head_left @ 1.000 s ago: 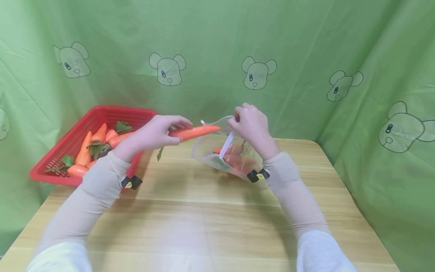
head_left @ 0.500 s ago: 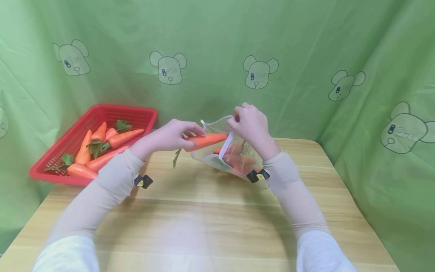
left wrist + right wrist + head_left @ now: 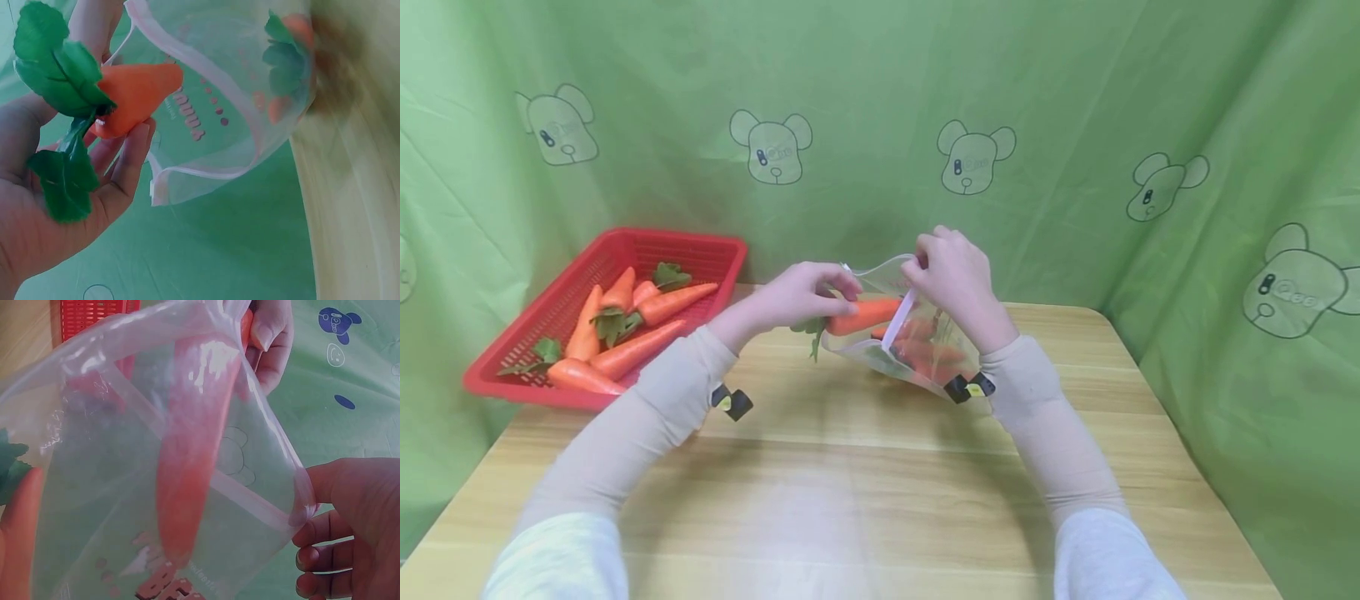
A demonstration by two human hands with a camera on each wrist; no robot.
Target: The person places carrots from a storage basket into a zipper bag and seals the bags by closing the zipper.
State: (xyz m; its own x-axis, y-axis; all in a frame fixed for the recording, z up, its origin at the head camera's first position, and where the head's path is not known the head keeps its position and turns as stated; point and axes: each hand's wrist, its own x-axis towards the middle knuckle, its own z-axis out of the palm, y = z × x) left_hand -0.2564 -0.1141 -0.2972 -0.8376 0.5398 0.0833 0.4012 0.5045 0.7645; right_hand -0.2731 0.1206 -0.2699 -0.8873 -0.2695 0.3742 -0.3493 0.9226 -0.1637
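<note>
My left hand (image 3: 808,296) grips an orange carrot (image 3: 868,314) near its leafy green top (image 3: 62,69). The carrot's tip reaches through the mouth of a clear zip bag (image 3: 880,357). In the right wrist view, the carrot (image 3: 187,469) shows through the plastic, its narrow end inside the bag. My right hand (image 3: 955,271) pinches the bag's rim between thumb and finger, so the mouth stays spread. Lower in the bag lie other carrots (image 3: 928,350), blurred by the plastic.
On the left of the wooden table (image 3: 820,483) stands a red basket (image 3: 557,308) with several carrots (image 3: 640,350) in it. A green curtain (image 3: 865,75) hangs behind the table and along its right side.
My left hand has moved right with the carrot, from beside the bag's mouth until the tip is inside it. My right hand and the bag have hardly moved.
</note>
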